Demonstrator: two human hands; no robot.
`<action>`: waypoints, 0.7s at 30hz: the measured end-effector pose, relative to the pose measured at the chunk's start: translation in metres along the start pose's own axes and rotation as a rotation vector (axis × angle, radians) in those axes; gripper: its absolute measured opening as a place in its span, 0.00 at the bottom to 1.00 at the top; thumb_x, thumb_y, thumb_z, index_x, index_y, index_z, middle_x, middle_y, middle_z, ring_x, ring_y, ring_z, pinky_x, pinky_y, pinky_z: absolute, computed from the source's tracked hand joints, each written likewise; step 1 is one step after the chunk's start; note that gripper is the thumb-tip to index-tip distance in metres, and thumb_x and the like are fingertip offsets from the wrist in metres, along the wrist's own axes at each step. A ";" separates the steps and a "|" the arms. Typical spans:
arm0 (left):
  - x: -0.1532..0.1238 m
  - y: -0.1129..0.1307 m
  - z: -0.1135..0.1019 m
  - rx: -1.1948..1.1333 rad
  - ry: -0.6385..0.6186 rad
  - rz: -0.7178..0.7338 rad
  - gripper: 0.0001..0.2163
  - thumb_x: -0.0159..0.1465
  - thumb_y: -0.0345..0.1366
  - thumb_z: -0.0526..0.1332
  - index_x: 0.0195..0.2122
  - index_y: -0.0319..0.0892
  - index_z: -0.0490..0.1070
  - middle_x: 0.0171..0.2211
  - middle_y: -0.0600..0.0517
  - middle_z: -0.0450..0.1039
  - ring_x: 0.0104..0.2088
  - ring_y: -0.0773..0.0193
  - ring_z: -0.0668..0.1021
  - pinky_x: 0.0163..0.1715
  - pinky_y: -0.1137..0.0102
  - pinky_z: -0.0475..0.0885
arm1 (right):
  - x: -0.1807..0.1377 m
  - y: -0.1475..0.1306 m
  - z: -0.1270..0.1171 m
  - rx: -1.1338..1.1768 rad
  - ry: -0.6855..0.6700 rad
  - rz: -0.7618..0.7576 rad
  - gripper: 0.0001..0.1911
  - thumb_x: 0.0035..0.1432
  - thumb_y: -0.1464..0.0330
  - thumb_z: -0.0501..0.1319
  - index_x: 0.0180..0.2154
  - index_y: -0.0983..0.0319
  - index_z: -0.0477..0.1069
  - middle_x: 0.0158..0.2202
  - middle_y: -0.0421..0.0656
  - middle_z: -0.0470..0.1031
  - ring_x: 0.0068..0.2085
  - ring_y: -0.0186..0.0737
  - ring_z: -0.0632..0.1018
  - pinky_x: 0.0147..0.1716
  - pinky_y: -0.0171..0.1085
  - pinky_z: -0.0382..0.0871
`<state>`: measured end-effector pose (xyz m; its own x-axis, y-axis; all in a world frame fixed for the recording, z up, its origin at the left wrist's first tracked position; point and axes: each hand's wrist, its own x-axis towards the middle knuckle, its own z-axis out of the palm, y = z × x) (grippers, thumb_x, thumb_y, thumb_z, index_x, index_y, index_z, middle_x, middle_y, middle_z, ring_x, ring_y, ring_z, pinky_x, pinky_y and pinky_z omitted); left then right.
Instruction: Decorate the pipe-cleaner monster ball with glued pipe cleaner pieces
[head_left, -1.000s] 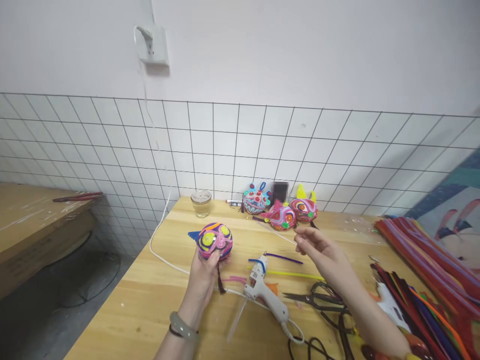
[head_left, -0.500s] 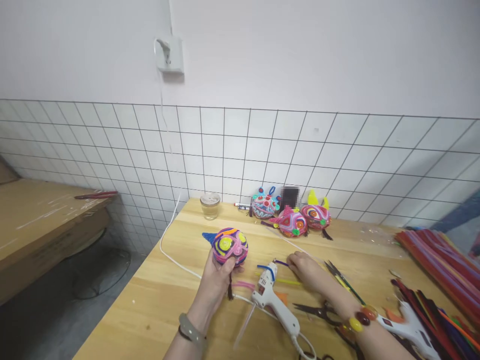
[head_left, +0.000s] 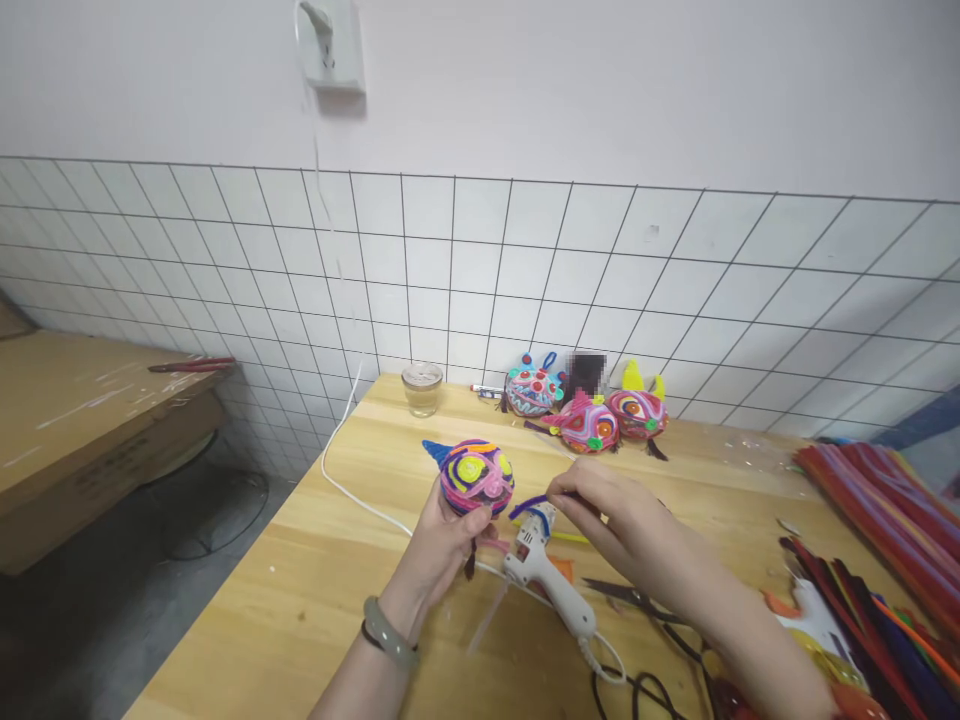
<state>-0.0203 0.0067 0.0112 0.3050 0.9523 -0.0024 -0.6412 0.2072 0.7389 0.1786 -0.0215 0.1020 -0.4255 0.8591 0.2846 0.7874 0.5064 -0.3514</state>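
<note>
My left hand [head_left: 442, 545] is closed around the lower part of a round face ornament [head_left: 474, 478], wound in pink, purple and orange strips with yellow eyes, a blue horn and a dark tassel. To its right, my right hand [head_left: 626, 510] pinches the end of a short purple pipe cleaner [head_left: 531, 503], raised just above a white glue gun [head_left: 555, 592]. The glue gun lies on the table with a blue strip across its nozzle end. A pink strip [head_left: 491, 545] and a yellow strip [head_left: 570, 537] lie near it.
Black scissors [head_left: 619, 590] lie under my right forearm. Three finished-looking ornaments [head_left: 589, 422] and a glass cup [head_left: 422, 390] stand by the tiled wall. Bundles of pipe cleaners [head_left: 870, 500] and a second white glue gun [head_left: 821, 615] lie at right. A white cord [head_left: 360, 515] crosses the table.
My right hand has lifted the purple pipe cleaner off the table and brought it left, towards the ornament. My left hand and ornament have shifted slightly right and up in view.
</note>
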 end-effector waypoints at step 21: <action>-0.001 0.003 0.002 0.007 -0.051 -0.008 0.28 0.50 0.31 0.69 0.52 0.41 0.61 0.47 0.42 0.70 0.44 0.53 0.74 0.30 0.67 0.74 | 0.020 -0.024 0.016 -0.111 0.098 -0.035 0.08 0.63 0.72 0.51 0.34 0.63 0.68 0.31 0.44 0.69 0.32 0.40 0.73 0.31 0.37 0.65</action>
<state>-0.0210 0.0061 0.0148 0.3457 0.9380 0.0262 -0.6335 0.2127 0.7439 0.1446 -0.0152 0.1021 -0.4119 0.8269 0.3829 0.8196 0.5198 -0.2408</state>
